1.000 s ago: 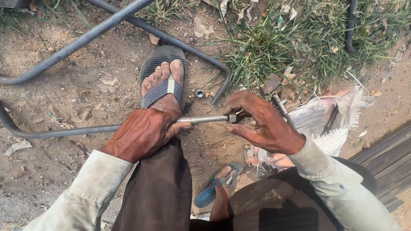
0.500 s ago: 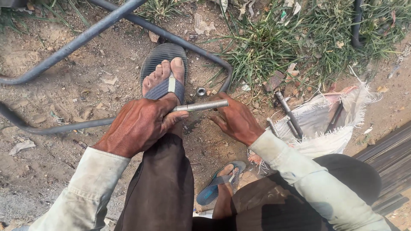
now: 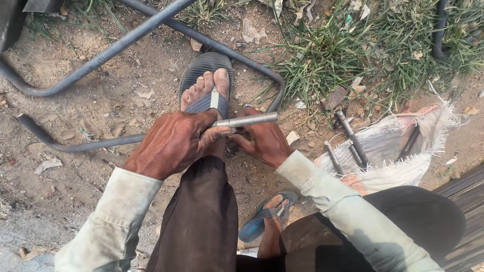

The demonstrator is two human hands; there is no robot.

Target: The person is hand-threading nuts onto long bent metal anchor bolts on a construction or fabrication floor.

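From my remote seat I look straight down at bare, dusty ground with a patch of green grass [image 3: 353,45] beyond and to the right of the person's foot. My landmark is that foot in a grey ribbed rubber sandal [image 3: 206,93], planted on the dirt.

A bent grey steel tube frame [image 3: 101,53] lies on the ground, looping around the foot on the far side and on the left. To the right of the foot lies a frayed white woven sack [image 3: 403,151] with several dark metal bars [image 3: 353,138] on it. Nearer me than the foot is a second foot in a blue sandal [image 3: 262,221].

The left hand [image 3: 171,143] sits just on my side of the foot, fingers closed around one end of a short silver threaded steel rod [image 3: 247,120]. The rod runs level, to the right, just above the ankle. The right hand [image 3: 262,143] is just under the rod's free end, fingers curled downward; I cannot tell whether they grip anything.

I judge the work to be at a holding stage, the rod steadied by one hand. Any further handling would need the right hand's fingers on the free end.
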